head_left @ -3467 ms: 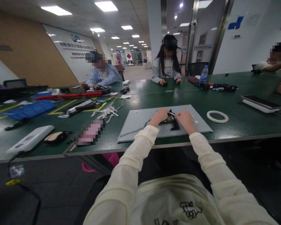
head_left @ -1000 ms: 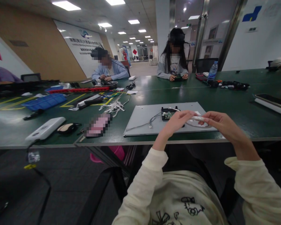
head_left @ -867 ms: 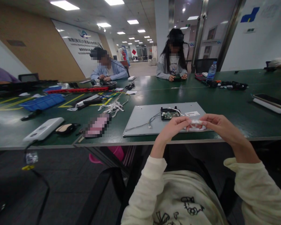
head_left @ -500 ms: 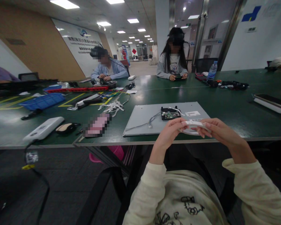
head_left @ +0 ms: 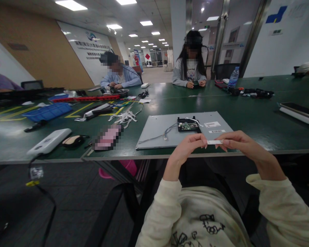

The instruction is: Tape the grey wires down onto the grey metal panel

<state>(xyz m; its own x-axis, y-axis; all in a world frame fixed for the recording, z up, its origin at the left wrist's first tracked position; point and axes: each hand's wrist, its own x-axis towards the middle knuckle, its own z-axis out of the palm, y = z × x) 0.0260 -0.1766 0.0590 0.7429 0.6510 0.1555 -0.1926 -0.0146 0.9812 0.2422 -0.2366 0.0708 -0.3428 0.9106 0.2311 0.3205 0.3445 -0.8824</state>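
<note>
Along the near edge of the grey panel (head_left: 154, 135), both bare hands meet on a narrow white piece (head_left: 214, 142), seen edge-on. The left hand (head_left: 187, 149) pinches one end, the right hand (head_left: 243, 144) the other, fingertips closed and a short span bare between them. The handling looks like a two-handed turning or stretching, and shifting the piece from there would call for an even pinch at both ends. Whether it is a ring or a flat strip, I cannot tell.

Below and left of the panel, under the table (head_left: 164, 103), sits a pink bin (head_left: 130, 168); its contents are hidden. Left of the panel lies a pink phone (head_left: 108, 137). On the panel, a black frame (head_left: 179, 128) holds a green circuit board (head_left: 187, 127), with grey wires (head_left: 167, 131) running out leftward.

Past the panel's far left corner are loose white strips (head_left: 125, 117), and farther left a blue tray (head_left: 48, 111), contents unclear. Well beyond the panel, toward the right, stands a plastic bottle (head_left: 233, 79); its fill is too small to judge.
</note>
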